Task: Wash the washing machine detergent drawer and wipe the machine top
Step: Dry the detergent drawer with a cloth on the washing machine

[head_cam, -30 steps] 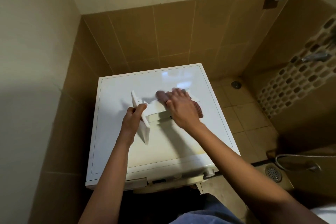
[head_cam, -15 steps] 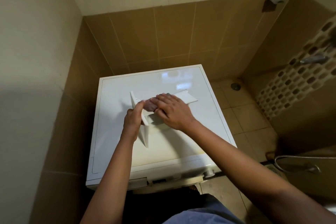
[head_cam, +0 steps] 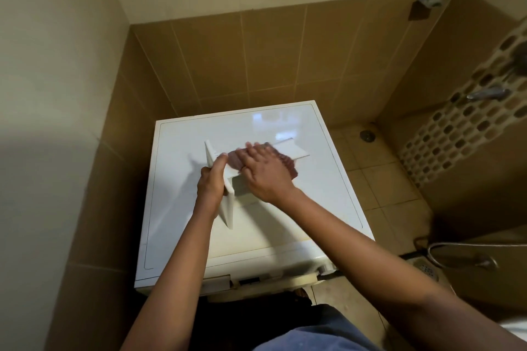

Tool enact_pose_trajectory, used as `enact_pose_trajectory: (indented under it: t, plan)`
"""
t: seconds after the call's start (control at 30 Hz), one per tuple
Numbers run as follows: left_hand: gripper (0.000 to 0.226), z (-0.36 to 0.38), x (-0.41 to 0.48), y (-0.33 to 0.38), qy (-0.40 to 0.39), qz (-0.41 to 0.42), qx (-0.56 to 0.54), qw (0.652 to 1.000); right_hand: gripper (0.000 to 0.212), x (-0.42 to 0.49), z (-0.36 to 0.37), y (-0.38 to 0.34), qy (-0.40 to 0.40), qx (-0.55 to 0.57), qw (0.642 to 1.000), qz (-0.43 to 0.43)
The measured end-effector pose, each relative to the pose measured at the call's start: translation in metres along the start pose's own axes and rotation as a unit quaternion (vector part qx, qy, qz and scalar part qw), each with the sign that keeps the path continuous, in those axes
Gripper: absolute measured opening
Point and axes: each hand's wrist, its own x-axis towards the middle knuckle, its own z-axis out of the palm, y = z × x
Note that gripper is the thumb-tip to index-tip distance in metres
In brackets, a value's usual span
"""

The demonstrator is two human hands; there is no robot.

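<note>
Washing machine top: white and glossy, seen from above. A yellowish tint is visible along its front edge.

Detergent drawer: pulled out of the machine and laid crosswise near the middle of the top, slightly toward the rear edge. The front panel is turned to the left edge and the rear end points to the right edge.

Right hand: laid palm-down over the drawer body, with the fingers stretched fairly straight and pressing on the cloth, not curled round it. The fingertips are motion-blurred.

Left hand: wrapped round the front panel with the thumb on the panel's upper edge, so the drawer is braced.

Cloth: a ribbed, reddish-brown rag trapped between the right palm and the drawer. It shows on both sides of the hand.

Step judged: the drawer-cleaning part is in hand, with the drawer being rubbed down while held steady. Wiping the top is judged not yet started, since the drawer sits on it.

Next move, judged: the cloth should be worked into the open compartment beside the panel and along the inner walls. The left grip must be kept firm so the drawer is not slid across the slick top. The drawer must be lifted off before the top can be wiped, the tinted front edge included.
</note>
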Motion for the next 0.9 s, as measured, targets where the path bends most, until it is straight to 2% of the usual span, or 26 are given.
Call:
enact_pose_trajectory:
  t: [0.1,0.23,0.37,0.43,0.53,0.63,0.77,0.9]
  plan:
    - [0.077,-0.002,0.003,-0.001,-0.009,0.011,0.006,1.0,0.058,0.002,0.004,-0.02,-0.01,0.009,0.999,-0.034]
    - [0.074,-0.004,0.002,-0.002,-0.009,0.014,0.009,1.0,0.048,0.003,-0.006,0.014,-0.006,0.012,0.999,-0.036]
    - [0.08,-0.003,-0.004,0.0,0.005,0.008,-0.002,1.0,0.048,0.001,-0.014,0.072,0.014,-0.002,0.998,0.063]
    - [0.081,-0.002,-0.005,0.001,0.003,0.007,-0.007,1.0,0.049,0.0,-0.02,0.092,-0.014,0.04,0.992,0.122]
    - [0.075,0.0,-0.006,0.002,-0.003,0.0,-0.02,1.0,0.05,-0.001,-0.023,0.083,-0.021,0.05,0.985,0.163]
    - [0.077,0.0,-0.005,0.002,-0.005,-0.005,-0.021,1.0,0.056,-0.002,-0.014,0.052,0.015,-0.022,0.994,0.105]
    - [0.076,-0.002,0.004,-0.003,-0.014,-0.01,-0.012,1.0,0.05,0.0,0.0,-0.001,-0.001,-0.002,1.0,-0.011]
    - [0.073,-0.005,0.007,-0.005,-0.025,0.001,0.001,1.0,0.048,0.008,0.001,-0.007,-0.007,0.01,0.999,-0.047]
